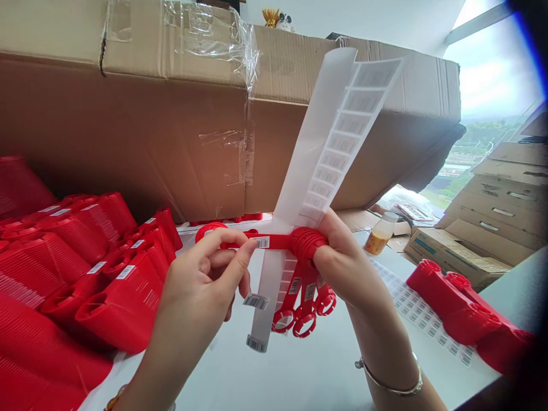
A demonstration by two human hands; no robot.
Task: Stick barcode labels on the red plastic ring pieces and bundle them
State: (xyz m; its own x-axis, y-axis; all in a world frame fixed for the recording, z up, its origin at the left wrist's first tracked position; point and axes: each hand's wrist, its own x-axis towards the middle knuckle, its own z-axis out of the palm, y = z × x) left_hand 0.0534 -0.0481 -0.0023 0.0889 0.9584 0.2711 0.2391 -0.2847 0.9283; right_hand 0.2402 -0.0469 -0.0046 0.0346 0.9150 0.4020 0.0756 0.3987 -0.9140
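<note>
My right hand (pixel 349 260) is closed around a bunch of flat red plastic pieces with ringed ends (pixel 305 308), stacked at their round heads. It also grips a strip of white barcode labels (pixel 329 154) on backing paper, which rises above the hand and hangs below it. One red piece (pixel 280 242) points left from the bunch. My left hand (pixel 205 274) pinches with thumb and forefinger at the end of a barcode label (pixel 262 242) lying on that piece. A second label (pixel 256 301) hangs by my lower left fingers. Other fanned pieces below carry labels too.
Tall stacks of red plastic pieces (pixel 124 297), some labelled, fill the left. A big taped cardboard box (pixel 128 125) stands behind. To the right are a label sheet (pixel 423 311), more red pieces (pixel 462 314), a jar (pixel 381 233) and cartons (pixel 462 251).
</note>
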